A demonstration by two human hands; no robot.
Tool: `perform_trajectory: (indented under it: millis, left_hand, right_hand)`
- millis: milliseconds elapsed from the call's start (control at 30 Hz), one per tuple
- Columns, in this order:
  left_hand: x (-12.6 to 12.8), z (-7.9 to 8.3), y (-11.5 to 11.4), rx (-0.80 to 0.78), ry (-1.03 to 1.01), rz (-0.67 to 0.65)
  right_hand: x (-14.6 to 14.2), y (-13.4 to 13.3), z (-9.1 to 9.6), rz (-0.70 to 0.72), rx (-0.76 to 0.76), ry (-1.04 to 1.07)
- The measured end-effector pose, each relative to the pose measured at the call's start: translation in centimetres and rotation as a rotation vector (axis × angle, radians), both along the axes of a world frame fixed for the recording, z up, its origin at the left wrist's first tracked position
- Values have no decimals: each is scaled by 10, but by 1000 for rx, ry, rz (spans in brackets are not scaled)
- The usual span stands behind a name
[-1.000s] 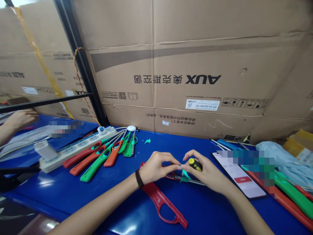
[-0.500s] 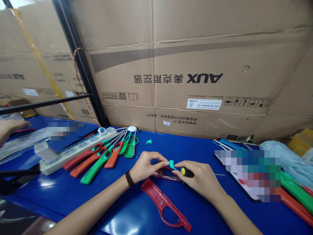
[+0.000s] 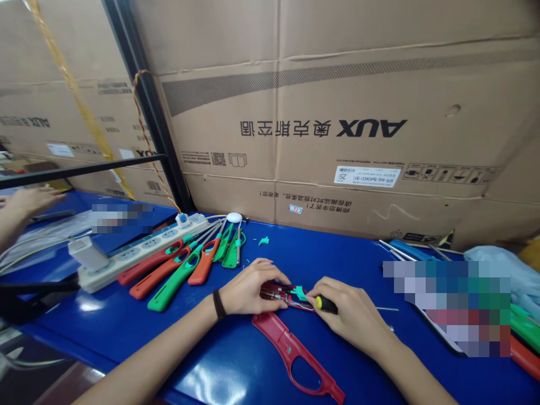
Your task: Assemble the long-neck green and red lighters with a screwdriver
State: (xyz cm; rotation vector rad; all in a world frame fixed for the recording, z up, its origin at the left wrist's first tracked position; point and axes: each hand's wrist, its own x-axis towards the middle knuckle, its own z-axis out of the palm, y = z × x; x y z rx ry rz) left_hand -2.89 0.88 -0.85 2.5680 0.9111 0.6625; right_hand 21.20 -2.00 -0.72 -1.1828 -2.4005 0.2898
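Observation:
My left hand (image 3: pixel 256 287) is closed around the left end of an open red lighter half (image 3: pixel 304 307), with wires and small metal parts inside it. The fingertips of my right hand (image 3: pixel 348 312) pinch a small green trigger (image 3: pixel 300 293) over the middle of this half. A screwdriver (image 3: pixel 325 304) with a black and yellow handle is tucked in the same hand; its thin shaft sticks out to the right. Below both hands lies the other red lighter shell (image 3: pixel 291 351), its loop toward the lower right. A second green trigger piece (image 3: pixel 264 241) rests beyond my left hand.
Several red, orange and green lighters (image 3: pixel 175 287) lie on the left against a white power strip (image 3: pixel 145 244). Large cardboard boxes (image 3: pixel 316 152) wall off the back. A blurred flat item (image 3: pixel 447 304) sits at right. Another person's hand (image 3: pixel 36 202) is at far left.
The green trigger has gone down from above the lighter half to within it. My left hand has let go of the trigger and now grips the half's left end. The view has shifted slightly.

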Motion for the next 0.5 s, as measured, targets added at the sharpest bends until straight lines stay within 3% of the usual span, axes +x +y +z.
perform_trajectory:
  millis: [333, 500]
  left_hand:
    - [8, 3, -10, 117, 9, -72]
    - [10, 0, -11, 207, 43, -45]
  right_hand:
    - [-2, -3, -2, -10, -39, 0]
    - [-2, -2, -2, -12, -54, 5]
